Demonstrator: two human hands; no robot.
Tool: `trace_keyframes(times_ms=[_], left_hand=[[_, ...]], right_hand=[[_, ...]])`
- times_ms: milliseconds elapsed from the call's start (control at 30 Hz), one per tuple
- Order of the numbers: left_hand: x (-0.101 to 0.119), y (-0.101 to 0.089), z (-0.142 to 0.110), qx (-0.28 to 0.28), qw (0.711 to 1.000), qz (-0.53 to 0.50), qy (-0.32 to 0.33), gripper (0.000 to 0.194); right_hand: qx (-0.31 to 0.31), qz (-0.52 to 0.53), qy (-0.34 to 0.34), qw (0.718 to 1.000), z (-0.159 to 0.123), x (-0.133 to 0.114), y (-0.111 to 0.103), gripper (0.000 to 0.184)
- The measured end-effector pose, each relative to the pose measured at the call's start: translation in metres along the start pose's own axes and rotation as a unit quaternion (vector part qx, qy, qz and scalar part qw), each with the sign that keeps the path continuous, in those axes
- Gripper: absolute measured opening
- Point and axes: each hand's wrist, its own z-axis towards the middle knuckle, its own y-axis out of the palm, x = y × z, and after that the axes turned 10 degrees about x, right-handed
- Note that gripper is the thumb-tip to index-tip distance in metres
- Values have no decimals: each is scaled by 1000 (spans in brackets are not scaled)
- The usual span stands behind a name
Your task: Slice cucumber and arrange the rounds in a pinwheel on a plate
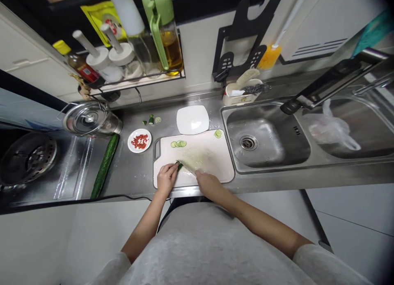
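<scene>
Fingers of the left hand (pixel 166 178) are clamping a cucumber piece (pixel 179 166) on the cutting board (pixel 226 173); those of the right hand (pixel 209 186) are gripping a knife (pixel 188 167). Slicing is looking partly done: 2 groups of slices (pixel 178 144) are lying along the board's far side, while the held piece and 1 whole cucumber (pixel 105 166), left of the board, are remaining.

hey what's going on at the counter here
A person's left hand holds a dark green cucumber piece on the cutting board, and the right hand grips a knife with its blade beside that piece. Cut cucumber slices lie on the board; a long cucumber lies off to the left.
</scene>
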Motion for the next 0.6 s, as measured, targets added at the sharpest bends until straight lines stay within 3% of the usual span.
trace_keyframes(times_ms=[600], left_hand=[[-1, 1, 0, -13, 1000, 24, -2, 23]], right_hand=[[4, -35, 0, 999, -3, -10, 5, 30]])
